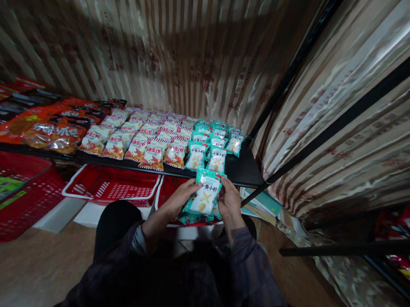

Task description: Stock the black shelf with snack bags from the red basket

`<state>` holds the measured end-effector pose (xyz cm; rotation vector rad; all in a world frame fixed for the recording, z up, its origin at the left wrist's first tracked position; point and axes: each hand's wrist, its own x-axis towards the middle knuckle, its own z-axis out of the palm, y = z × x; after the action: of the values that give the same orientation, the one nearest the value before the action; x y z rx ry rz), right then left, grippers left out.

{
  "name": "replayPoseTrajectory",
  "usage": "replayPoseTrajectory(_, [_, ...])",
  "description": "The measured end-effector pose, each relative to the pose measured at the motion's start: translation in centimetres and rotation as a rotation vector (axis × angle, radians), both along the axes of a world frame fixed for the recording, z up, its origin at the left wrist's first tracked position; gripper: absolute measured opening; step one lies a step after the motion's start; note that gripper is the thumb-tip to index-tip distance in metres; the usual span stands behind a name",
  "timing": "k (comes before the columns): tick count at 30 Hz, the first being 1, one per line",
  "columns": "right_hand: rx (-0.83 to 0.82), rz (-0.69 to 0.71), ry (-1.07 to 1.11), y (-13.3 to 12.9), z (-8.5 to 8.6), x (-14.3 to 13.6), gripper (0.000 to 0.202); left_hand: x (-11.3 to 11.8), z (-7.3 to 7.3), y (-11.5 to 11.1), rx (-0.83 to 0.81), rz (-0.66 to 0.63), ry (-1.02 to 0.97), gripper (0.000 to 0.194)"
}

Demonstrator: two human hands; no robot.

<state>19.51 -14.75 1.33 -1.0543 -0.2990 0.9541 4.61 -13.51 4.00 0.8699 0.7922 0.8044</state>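
Both hands hold a small stack of teal snack packets [205,198] just in front of the black shelf [245,170], below its front edge. Left hand [179,195] is closed on the stack's left edge, fingers wrapped round the side; right hand [229,199] grips the right edge, thumb on the front of the top pkt. Top pkt faces up w/ white panel and yellow crossed-stick print; at least one more teal pkt shows under it, exact count can't tell. On the shelf, nearest the stack, stand rows of matching teal packets [210,147] toward the shelf's right end, w/ a bare black patch right of them. Left of those on the shelf: several rows of red-and-white packets [147,139]. Further left on the shelf: big orange snack bags [51,131]. Below the shelf, left of the hands, sits a red plastic basket [112,185] w/ white rim; another red basket [15,194] farther left, near the floor. Behind the shelf hangs striped patterned sheeting [169,55]. Dark sleeves cover both forearms.
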Motion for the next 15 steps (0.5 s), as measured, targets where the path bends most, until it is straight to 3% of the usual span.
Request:
replayPoseTrajectory(4, [0.034, -0.044, 0.044, 0.27, 0.33, 0.02, 0.028, 0.08, 0.06, -0.84, -0.050, -0.073, -0.045, 0.062])
replayPoseTrajectory(15, [0.013, -0.026, 0.038, 0.32, 0.83, 0.26, 0.026, 0.53, -0.83, -0.98, -0.014, -0.026, -0.009, 0.059])
